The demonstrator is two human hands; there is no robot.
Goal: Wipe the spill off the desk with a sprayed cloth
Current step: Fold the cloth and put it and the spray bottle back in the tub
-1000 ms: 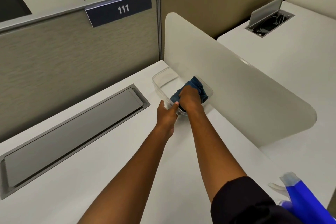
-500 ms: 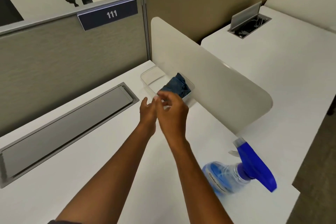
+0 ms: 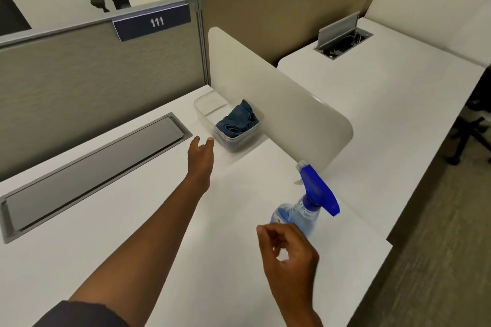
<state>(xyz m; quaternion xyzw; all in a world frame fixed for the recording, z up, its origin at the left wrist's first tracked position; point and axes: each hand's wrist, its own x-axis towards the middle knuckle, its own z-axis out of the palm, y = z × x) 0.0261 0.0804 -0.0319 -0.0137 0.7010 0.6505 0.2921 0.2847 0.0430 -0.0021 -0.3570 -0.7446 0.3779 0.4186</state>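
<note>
A dark blue cloth (image 3: pixel 237 121) lies bunched in a clear plastic container (image 3: pixel 206 106) on the white desk (image 3: pixel 148 233), against the curved divider. A spray bottle (image 3: pixel 308 203) with a blue trigger head stands near the desk's right edge. My left hand (image 3: pixel 200 158) is stretched out flat just left of the container, fingers apart, holding nothing. My right hand (image 3: pixel 288 252) hovers close in front of the bottle with fingers curled and empty, a little short of touching it. No spill shows on the desk.
A grey cable-tray lid (image 3: pixel 90 170) is set into the desk at left. The cream divider (image 3: pixel 279 103) separates this desk from the neighbouring one (image 3: pixel 372 103). A fabric partition with a "111" sign (image 3: pixel 152 22) closes the back. Carpet lies at right.
My right hand left the cloth in the container and drew back toward the spray bottle. My left hand came off the container's rim. The view has swung right.
</note>
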